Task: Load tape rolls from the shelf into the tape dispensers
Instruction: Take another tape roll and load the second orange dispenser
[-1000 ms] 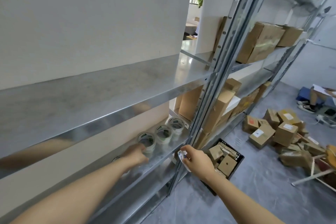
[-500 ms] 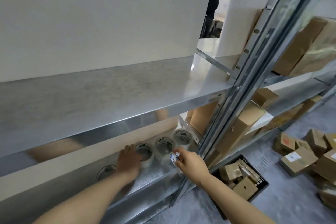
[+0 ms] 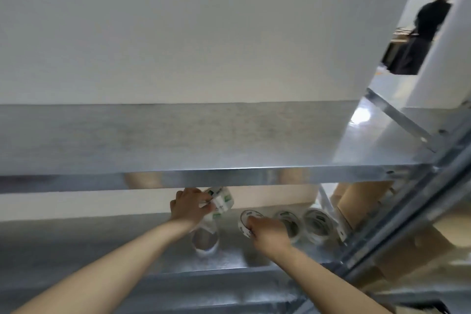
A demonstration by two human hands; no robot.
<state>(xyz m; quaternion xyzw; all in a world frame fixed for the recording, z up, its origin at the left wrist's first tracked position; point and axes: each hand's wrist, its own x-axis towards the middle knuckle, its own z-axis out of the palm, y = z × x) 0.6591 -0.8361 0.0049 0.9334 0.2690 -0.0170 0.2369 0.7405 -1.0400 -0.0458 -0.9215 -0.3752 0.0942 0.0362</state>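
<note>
Head view: left hand (image 3: 190,205) grips a tape roll (image 3: 220,199) lifted off the lower shelf (image 3: 153,247). Right hand (image 3: 267,231) pinches a white ring (image 3: 246,222), probably a roll core; blurry. Two more rolls (image 3: 317,223) sit just right.

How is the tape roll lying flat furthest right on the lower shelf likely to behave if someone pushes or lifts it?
The rightmost tape roll lies flat on its side on the metal shelf, so a push would probably slide it, not roll it. Stood on edge, its round shape would likely roll. The open core should offer fingers an easy hold, and it looks rigid.
</note>
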